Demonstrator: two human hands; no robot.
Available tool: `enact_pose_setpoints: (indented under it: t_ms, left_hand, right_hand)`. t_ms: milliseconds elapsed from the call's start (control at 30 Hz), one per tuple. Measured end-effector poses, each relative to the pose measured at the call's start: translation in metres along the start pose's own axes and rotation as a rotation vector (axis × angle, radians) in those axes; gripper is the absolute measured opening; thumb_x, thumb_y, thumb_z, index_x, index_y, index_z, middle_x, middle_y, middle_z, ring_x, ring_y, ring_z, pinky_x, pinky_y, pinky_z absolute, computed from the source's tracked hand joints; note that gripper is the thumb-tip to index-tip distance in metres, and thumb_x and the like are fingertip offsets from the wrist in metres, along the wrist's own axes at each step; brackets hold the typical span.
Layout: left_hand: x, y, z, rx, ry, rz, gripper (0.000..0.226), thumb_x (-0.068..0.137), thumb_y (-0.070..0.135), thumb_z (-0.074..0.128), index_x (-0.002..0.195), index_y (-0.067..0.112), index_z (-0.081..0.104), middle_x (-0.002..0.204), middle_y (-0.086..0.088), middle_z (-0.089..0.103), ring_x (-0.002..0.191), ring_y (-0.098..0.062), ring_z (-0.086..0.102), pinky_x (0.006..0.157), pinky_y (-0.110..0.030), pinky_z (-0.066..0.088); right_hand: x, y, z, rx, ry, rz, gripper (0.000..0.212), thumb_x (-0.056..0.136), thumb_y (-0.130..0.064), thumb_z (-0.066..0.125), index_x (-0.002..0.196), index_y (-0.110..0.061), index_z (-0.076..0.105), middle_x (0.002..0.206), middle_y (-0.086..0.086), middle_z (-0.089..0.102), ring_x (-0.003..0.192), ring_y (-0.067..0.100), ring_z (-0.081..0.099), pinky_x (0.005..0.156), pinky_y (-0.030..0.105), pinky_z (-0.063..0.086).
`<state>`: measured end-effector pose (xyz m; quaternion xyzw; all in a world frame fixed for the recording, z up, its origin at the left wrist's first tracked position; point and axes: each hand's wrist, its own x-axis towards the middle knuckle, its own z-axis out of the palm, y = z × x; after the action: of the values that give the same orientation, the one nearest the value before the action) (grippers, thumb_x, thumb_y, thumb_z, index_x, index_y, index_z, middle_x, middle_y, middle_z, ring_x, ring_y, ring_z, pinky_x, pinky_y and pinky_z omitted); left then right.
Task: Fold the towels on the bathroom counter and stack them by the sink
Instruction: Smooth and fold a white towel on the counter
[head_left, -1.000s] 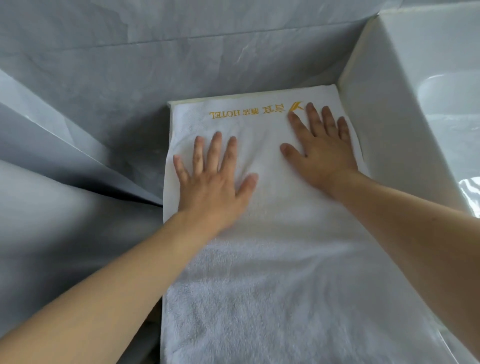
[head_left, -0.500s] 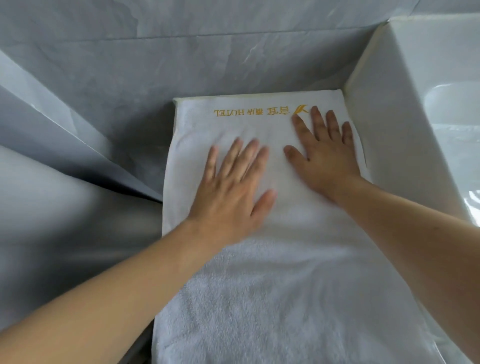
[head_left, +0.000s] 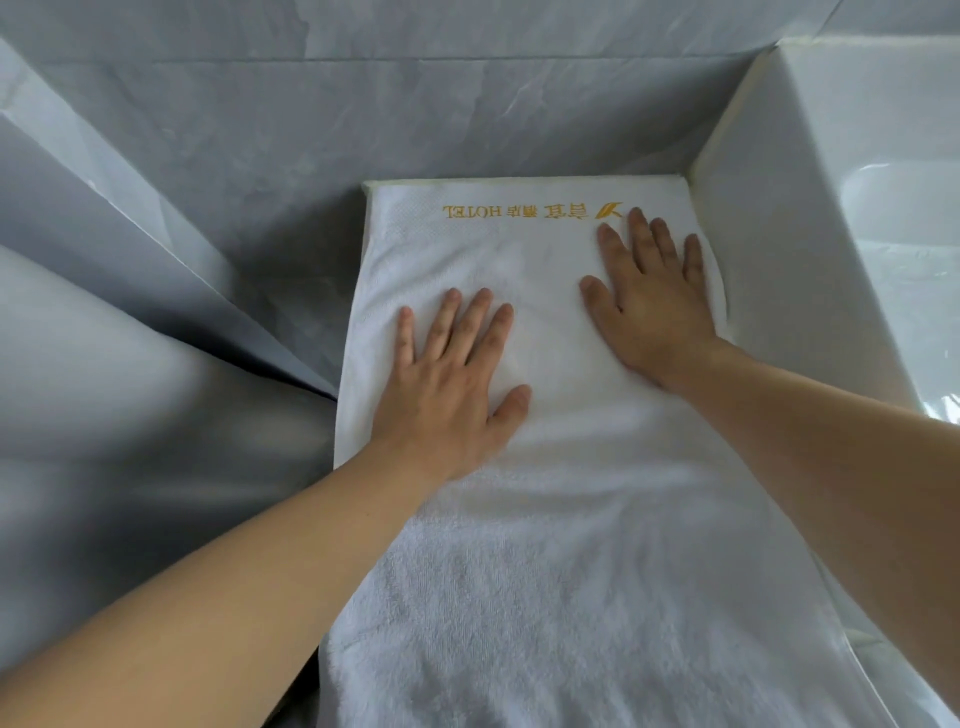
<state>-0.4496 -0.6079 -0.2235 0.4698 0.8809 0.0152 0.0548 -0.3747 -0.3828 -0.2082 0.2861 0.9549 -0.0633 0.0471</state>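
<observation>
Two hands, one towel, catalogued as seen from the head view.

Towel (head_left: 561, 519): white terry, spread lengthwise on the grey table (head_left: 130, 493), far edge just beyond the right fingertips and against the grey marbled wall (head_left: 363, 104). Gold embroidered lettering (head_left: 530, 211) near that far edge, reading upside down, "HOTEL" legible, directly ahead of the right index finger. Right long edge just beside the white sink (head_left: 810, 234), wall of the basin rising outboard of the right little finger.

Left hand (head_left: 452, 384): palm down, flat on towel, left of its centre line. Fingers (head_left: 478, 322) straight, slightly fanned, released, grasping nothing; thumb out toward the right hand. Left edge of towel just outboard of the little finger.

Right hand (head_left: 649, 306): palm down, flat on towel, farther from the body than the left. Fingers (head_left: 641, 234) straight, close together, released, grasping nothing; tips touching cloth just short of the gold logo mark. Thumb pointing toward the left hand.

Bare strip of smooth towel between the two thumbs. Both forearms bare, crossing the near part of the towel. Near end of towel running out of frame below the wrists.
</observation>
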Motion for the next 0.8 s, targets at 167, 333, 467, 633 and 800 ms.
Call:
enact_pose_setpoints:
  t_ms: [167,333,467,633,800]
  left_hand:
    - [0.002,0.000,0.004,0.007,0.025,0.001,0.079,0.092,0.066,0.012,0.158,0.024,0.004,0.167,0.002,-0.003,0.153,-0.021,-0.008,0.120,-0.058,-0.002]
    - [0.002,-0.003,0.007,0.002,0.028,-0.004,0.078,0.092,0.066,0.010,0.158,0.025,0.001,0.167,0.003,-0.004,0.152,-0.021,-0.010,0.120,-0.057,-0.006]
    - [0.001,0.001,-0.004,-0.033,-0.017,-0.023,0.074,0.094,0.060,0.007,0.158,0.024,-0.002,0.166,0.003,-0.009,0.152,-0.021,-0.014,0.120,-0.055,-0.007]
    - [-0.065,0.004,-0.002,-0.027,0.017,0.033,0.074,0.096,0.059,0.013,0.159,0.019,0.006,0.167,0.001,-0.004,0.153,-0.022,-0.009,0.120,-0.058,-0.001]
    - [-0.076,-0.004,0.002,0.013,-0.059,-0.063,0.079,0.092,0.067,0.006,0.157,0.026,-0.011,0.165,0.004,-0.018,0.150,-0.022,-0.020,0.116,-0.065,-0.005]
  right_hand:
    - [-0.055,-0.023,0.002,0.113,0.112,-0.035,0.064,0.096,-0.050,0.016,0.154,-0.024,0.018,0.163,0.004,0.010,0.150,0.023,0.006,0.119,0.046,-0.008]
    - [-0.075,-0.018,0.026,0.049,0.025,0.010,0.062,0.098,-0.056,0.015,0.155,-0.035,0.004,0.164,-0.001,-0.003,0.150,0.024,-0.007,0.120,0.048,-0.008]
    - [-0.073,-0.019,0.025,0.042,0.044,-0.002,0.063,0.097,-0.058,0.011,0.155,-0.035,0.004,0.164,0.000,-0.002,0.150,0.026,-0.007,0.120,0.049,-0.006]
    - [-0.075,-0.020,0.025,0.017,0.025,0.005,0.063,0.097,-0.057,0.011,0.155,-0.034,0.001,0.164,-0.001,-0.005,0.150,0.026,-0.009,0.120,0.050,-0.006]
    - [-0.074,-0.018,0.021,0.046,0.020,-0.011,0.061,0.099,-0.055,0.014,0.155,-0.034,0.005,0.164,0.000,-0.003,0.150,0.027,-0.008,0.120,0.050,-0.006]
